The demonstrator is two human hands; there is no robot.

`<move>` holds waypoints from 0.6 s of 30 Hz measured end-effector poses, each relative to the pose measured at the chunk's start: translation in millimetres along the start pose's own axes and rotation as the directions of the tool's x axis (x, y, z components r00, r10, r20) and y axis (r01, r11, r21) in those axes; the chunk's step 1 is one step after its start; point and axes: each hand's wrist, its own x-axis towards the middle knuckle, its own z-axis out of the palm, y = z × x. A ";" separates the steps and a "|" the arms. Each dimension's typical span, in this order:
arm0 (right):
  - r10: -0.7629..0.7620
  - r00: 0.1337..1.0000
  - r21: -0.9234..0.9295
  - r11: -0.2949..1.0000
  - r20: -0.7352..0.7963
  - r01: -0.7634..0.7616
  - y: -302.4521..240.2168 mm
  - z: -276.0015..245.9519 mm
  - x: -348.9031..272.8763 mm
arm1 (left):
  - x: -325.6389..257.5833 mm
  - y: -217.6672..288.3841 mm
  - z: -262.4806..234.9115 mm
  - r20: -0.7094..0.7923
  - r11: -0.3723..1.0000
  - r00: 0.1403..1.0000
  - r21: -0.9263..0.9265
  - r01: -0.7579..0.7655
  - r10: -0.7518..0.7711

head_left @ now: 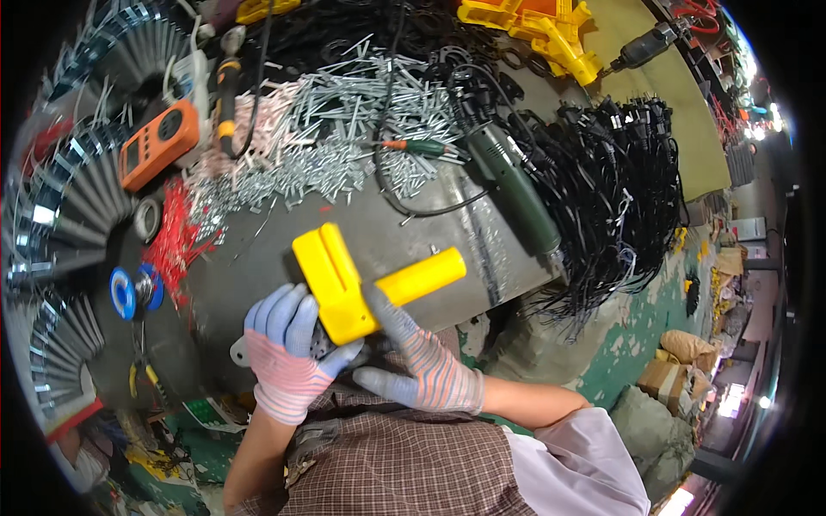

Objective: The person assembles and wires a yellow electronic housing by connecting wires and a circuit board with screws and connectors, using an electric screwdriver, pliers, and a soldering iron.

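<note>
A yellow plastic tool housing [344, 297], a boxy body with a round handle sticking out to the right, is held over the front of the bench. My left hand [284, 344], in a striped knit glove, grips the body from its left and lower side, thumb near the bottom corner. My right hand [426, 365], gloved alike, has its fingers stretched and apart. Its dark-tipped finger touches the housing where the handle meets the body, while the thumb points left, below. A grey metal piece with a hole [240, 352] shows beside my left hand, partly hidden.
Metal screws [344, 112] are heaped behind, with red wires [175, 232] and a solder spool [136, 292] at left. An orange meter [160, 144] lies farther back. A dark green power screwdriver [516, 185] and black power cords [611, 181] occupy the right. Yellow housings [551, 39] sit at the back.
</note>
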 end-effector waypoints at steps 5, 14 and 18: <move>0.262 0.952 -0.201 0.935 -0.161 -0.291 -50.1 -80.5 7.6 | 3.3 0.1 -9.4 0.099 0.998 0.993 -0.033 0.060 -0.057; -0.090 0.926 -0.930 0.078 -0.366 -0.360 -9.8 -166.8 48.7 | 0.7 -0.2 -4.6 0.026 0.999 0.999 -0.036 0.041 -0.040; -0.205 0.914 -0.927 0.211 -0.351 -0.309 1.3 -176.9 51.6 | -1.1 -0.1 -2.6 -0.007 0.998 0.999 -0.048 0.031 -0.031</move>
